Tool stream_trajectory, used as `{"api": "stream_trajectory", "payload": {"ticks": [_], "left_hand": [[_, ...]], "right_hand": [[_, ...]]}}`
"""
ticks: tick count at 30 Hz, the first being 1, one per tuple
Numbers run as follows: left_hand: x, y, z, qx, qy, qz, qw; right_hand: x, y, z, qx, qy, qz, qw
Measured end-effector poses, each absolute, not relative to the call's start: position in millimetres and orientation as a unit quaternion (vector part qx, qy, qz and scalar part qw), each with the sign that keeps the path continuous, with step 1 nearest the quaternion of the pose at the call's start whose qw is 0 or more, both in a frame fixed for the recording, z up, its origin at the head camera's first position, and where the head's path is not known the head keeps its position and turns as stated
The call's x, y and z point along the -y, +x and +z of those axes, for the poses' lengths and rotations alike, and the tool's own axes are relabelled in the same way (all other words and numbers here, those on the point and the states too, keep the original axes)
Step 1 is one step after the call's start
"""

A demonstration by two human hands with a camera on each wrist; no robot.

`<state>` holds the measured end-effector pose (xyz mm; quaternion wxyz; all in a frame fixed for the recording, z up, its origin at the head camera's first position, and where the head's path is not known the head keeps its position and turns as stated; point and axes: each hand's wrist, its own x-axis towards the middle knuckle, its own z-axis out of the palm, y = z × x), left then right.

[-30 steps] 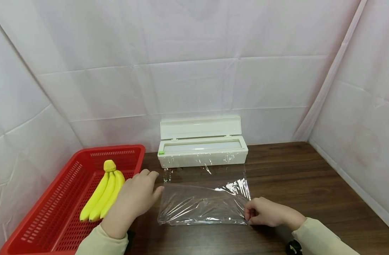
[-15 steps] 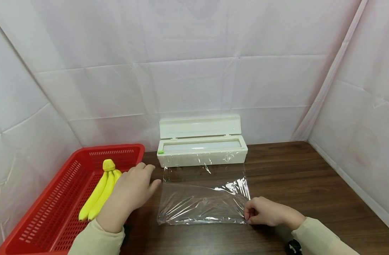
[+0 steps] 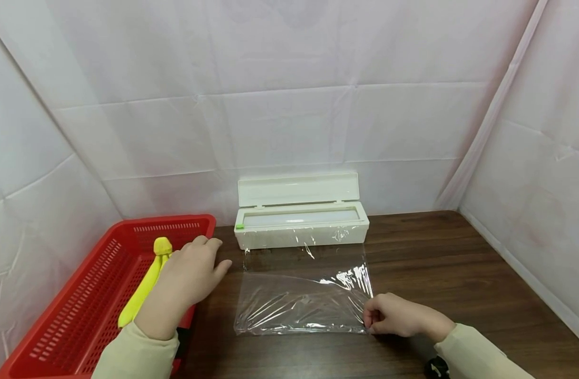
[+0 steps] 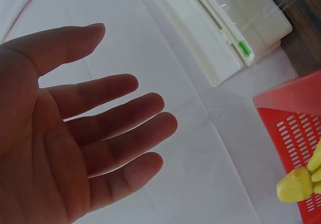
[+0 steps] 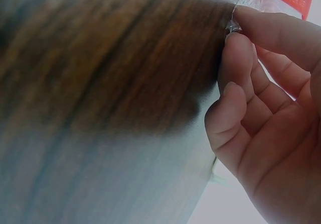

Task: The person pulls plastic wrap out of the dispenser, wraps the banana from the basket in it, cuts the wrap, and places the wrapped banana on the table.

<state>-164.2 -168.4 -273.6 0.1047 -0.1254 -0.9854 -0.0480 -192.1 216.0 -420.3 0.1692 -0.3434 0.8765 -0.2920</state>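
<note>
A sheet of clear plastic wrap (image 3: 298,305) runs forward over the table from a white wrap dispenser (image 3: 302,236), whose lid stands raised. My right hand (image 3: 393,316) pinches the near right corner of the wrap; in the right wrist view a crumpled bit of film (image 5: 233,25) sits between thumb and finger. My left hand (image 3: 189,273) hovers over the right side of a red basket (image 3: 80,295), its fingers relaxed and holding nothing, as the left wrist view of the palm (image 4: 50,148) confirms. Partly hidden behind that hand, a bunch of yellow bananas (image 3: 144,289) lies in the basket.
White cloth walls (image 3: 289,126) enclose the back and both sides of the dark wooden table (image 3: 460,273). A green slider (image 3: 240,226) sits at the dispenser's left end. The wrap's left edge lies a little right of the basket.
My left hand has moved left, away from the wrap and farther over the basket, covering more of the bananas. My right hand and the wrap have stayed in place.
</note>
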Motion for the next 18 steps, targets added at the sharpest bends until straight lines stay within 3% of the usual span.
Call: {"api": "stream_trajectory", "payload": {"ticks": [18], "left_hand": [[177.2, -169.5, -266.8, 0.988, -0.109, -0.045, 0.096]], "right_hand": [[-217.4, -190.9, -421.6, -0.875, -0.348, -0.295, 0.164]]}}
